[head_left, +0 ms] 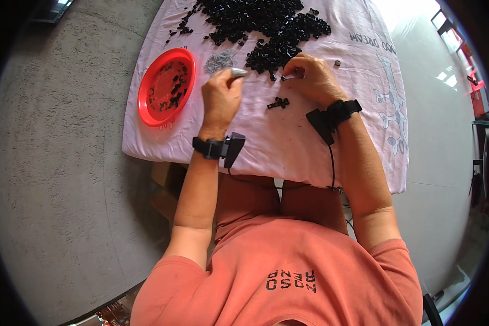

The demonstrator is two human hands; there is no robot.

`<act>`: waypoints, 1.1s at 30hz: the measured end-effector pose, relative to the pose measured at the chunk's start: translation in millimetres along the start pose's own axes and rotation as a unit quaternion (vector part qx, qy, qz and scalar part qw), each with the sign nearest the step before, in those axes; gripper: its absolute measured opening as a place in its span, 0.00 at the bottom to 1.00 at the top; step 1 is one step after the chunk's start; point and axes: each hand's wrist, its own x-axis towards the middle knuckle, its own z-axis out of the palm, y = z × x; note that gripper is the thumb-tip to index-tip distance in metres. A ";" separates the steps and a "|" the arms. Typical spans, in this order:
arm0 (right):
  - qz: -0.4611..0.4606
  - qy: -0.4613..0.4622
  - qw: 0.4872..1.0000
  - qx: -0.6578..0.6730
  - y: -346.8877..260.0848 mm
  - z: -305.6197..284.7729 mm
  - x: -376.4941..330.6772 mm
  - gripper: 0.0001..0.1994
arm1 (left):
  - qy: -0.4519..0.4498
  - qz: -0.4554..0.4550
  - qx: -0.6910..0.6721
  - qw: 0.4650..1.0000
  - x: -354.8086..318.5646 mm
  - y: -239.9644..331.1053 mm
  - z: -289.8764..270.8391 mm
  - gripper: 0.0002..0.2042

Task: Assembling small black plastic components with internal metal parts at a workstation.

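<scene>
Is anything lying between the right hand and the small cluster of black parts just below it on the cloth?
Nothing visible does. The right hand rests at the edge of the big pile of small black plastic parts, and only bare pale pink cloth separates it from the small black cluster. The left hand, holding a small silvery tool, sits off to the side.

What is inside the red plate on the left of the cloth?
Inside the red plate lie small black parts, scattered mostly in its middle and right half. The plate's red bottom shows between them. Nothing covers it; the left hand is beside it.
</scene>
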 end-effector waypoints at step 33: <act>0.068 -0.081 0.922 0.373 2.2 9.1 4.6 0.06 | -0.068 -0.098 -0.283 0.952 7.3 41.2 29.5 0.07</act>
